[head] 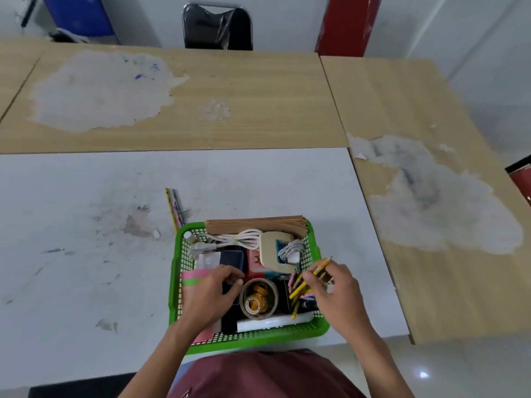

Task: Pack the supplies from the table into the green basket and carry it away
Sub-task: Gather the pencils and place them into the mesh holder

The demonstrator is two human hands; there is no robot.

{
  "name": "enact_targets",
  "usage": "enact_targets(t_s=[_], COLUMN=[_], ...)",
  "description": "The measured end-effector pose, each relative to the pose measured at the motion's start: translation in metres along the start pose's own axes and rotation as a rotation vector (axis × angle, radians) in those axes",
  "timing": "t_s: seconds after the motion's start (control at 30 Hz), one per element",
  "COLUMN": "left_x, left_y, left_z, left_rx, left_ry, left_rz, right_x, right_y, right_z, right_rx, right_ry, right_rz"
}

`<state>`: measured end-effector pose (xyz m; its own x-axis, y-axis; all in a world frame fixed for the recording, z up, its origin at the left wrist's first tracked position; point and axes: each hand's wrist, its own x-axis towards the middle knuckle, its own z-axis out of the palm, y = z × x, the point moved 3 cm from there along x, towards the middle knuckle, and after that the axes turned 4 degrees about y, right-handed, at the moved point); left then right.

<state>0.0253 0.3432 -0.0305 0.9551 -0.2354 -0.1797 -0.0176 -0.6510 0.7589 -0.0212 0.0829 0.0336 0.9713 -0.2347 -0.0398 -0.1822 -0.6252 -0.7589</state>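
The green basket sits at the near edge of the white table. It is full: brown paper bags, a white cable, a beige power strip, tape rolls, a dark pouch. My right hand is over the basket's right side, shut on a bundle of pencils. My left hand is inside the left part, fingers closed on a dark object. Two pencils lie on the table just behind the basket's left corner.
Wooden tables with worn patches adjoin at the back and on the right. A black chair stands behind the far table, with a blue object and a red panel near the wall.
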Motion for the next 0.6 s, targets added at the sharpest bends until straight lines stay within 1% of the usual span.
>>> enact_targets(t_s=[0.07,0.2,0.33,0.43,0.53,0.6], left_x=[0.001,0.001,-0.001,0.001,0.005,0.009], left_y=[0.0,-0.001,-0.006,-0.002,0.005,0.006], left_z=[-0.003,-0.007,-0.01,-0.013,-0.023,-0.035], left_rx=[-0.04,-0.037,-0.039,-0.147,-0.237,-0.25], left_ry=[0.027,0.062,0.062,0.086,0.123,0.178], left_rz=[-0.022,-0.034,-0.041,-0.099,-0.121,-0.126], right_x=[-0.004,0.002,0.007,0.017,0.038,0.057], right_y=[0.004,0.003,-0.014,-0.032,-0.054,-0.073], right_z=[0.009,0.01,0.007,0.011,0.026,0.042], right_rx=[-0.041,-0.135,-0.091,-0.061,-0.069,-0.097], right_ry=[-0.016,-0.018,-0.019,-0.014,-0.078,-0.158], right_rz=[-0.048,-0.047,-0.074,-0.118,-0.157,-0.191])
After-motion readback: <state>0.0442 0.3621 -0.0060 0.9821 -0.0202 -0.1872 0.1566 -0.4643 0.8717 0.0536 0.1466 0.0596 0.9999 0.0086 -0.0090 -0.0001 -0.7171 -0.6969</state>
